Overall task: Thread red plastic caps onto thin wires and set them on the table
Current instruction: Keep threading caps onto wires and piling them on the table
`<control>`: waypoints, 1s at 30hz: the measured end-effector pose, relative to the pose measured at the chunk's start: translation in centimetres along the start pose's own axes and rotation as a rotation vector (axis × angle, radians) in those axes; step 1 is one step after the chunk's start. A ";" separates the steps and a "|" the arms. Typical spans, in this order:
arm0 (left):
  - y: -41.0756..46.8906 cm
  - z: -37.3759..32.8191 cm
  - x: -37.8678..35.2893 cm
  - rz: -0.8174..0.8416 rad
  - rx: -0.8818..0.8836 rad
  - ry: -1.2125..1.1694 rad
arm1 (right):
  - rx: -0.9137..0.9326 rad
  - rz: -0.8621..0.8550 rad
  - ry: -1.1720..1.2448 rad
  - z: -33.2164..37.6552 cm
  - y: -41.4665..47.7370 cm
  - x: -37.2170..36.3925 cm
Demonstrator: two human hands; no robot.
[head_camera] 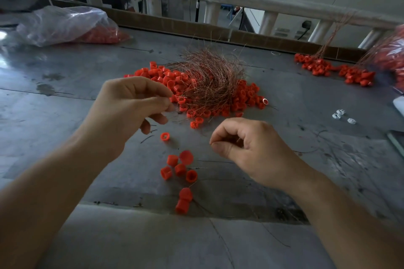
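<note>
Pinching a wire (174,109), left hand (133,102), right hand (251,153) pinched, contents unclear, tangle (209,81) overlying caps (247,96)

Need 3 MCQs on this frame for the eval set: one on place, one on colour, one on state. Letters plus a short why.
1. Where does the copper wire tangle lie?
A) on the pile of red caps
B) inside the plastic bag
C) over the railing

2. What colour are the small loose parts at the right of the table?
A) blue
B) white
C) black

3. What is the left hand doing?
A) lying flat on the tabletop
B) gripping the bag
C) pinching strands at the tangle's edge

Answers:
1 A: red caps show all round and under the wire.
2 B: they stand out pale against the grey surface.
3 C: thumb and fingertips meet on thin strands beside the tangle.
</note>
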State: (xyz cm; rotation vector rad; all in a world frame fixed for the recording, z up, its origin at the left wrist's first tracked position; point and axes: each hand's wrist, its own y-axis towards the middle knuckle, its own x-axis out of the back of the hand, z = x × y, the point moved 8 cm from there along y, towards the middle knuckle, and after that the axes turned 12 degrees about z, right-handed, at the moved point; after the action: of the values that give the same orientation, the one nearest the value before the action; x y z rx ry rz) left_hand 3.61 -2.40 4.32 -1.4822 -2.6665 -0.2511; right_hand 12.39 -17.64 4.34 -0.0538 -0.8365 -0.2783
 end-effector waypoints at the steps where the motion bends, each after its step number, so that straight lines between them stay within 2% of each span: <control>1: 0.0 -0.2 0.2 -0.023 -0.011 0.110 | -0.012 0.025 -0.011 -0.1 0.0 -0.3; 4: 0.1 -0.5 1.1 -0.106 -0.039 0.362 | -0.039 0.130 -0.103 -0.4 0.1 -1.3; 7: 0.5 -0.1 1.5 -0.137 -0.031 0.455 | -0.058 0.218 -0.206 -0.6 0.1 -2.2; 11: 1.4 1.0 1.1 -0.146 -0.009 0.638 | -0.079 0.206 -0.203 -0.7 0.1 -1.9; 14: 2.4 2.3 0.4 -0.063 0.008 0.800 | -0.084 0.152 -0.184 -0.8 0.0 -1.2; 18: 3.3 3.3 0.0 0.010 0.005 0.890 | -0.085 0.101 -0.166 -1.0 0.0 -0.7; 24: 3.7 3.3 -0.2 0.011 -0.033 0.995 | -0.083 0.095 -0.165 -1.1 0.1 -0.8; 30: 2.9 1.7 0.2 -0.105 -0.097 0.906 | -0.094 0.109 -0.165 -1.1 0.1 -1.0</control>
State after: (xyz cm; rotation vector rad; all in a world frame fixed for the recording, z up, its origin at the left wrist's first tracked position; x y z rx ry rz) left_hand 5.94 -0.38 2.94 -0.9040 -1.9914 -0.8339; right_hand 12.56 -17.49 2.82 -0.2120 -0.9802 -0.2118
